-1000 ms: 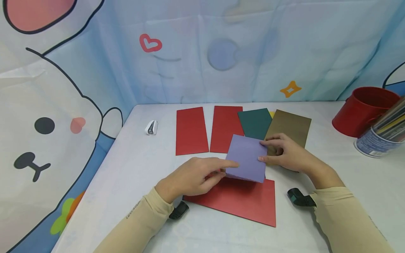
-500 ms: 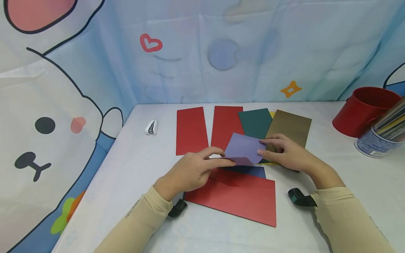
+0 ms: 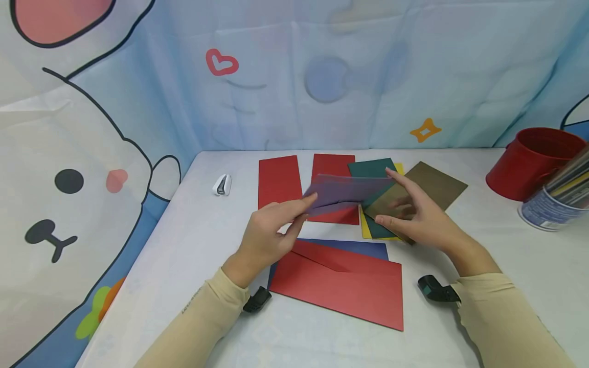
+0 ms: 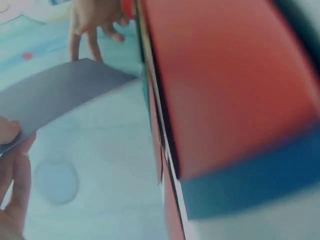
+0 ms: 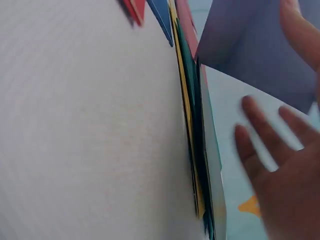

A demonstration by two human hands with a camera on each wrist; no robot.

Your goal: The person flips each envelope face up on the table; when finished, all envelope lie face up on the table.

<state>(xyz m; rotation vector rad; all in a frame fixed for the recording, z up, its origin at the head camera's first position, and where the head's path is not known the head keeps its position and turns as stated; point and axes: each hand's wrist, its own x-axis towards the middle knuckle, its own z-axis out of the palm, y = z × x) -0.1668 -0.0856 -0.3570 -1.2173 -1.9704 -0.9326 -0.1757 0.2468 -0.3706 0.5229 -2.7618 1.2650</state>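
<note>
My left hand [image 3: 269, 232] pinches a folded purple sheet of paper [image 3: 340, 188] at its near left corner, thumb below and fingers on top. The sheet is held up over the red pieces, tilted, blurred by motion in the head view. At its right end, my right hand [image 3: 414, 212] has its fingers spread and extended; the index fingertip lies right at the sheet's edge. In the right wrist view these fingers [image 5: 265, 135] look loose and apart below the purple sheet [image 5: 260, 55]. Under the right hand lies a brown card [image 3: 437, 184], turned askew over green [image 3: 374, 167] and yellow [image 3: 365, 230] sheets.
Two red cards [image 3: 278, 181] [image 3: 333, 163] lie behind. In front, a large red sheet [image 3: 349, 294] rests on a blue one [image 3: 361, 247]. A white stapler-like item [image 3: 222, 185] is at the left; a red mug [image 3: 529, 163] and pencil tin [image 3: 552, 207] stand at the right.
The purple sheet has been folded over, lifted and shifted away from me by the left hand. The right hand's fingers have spread from their grip on it. The brown card has turned.
</note>
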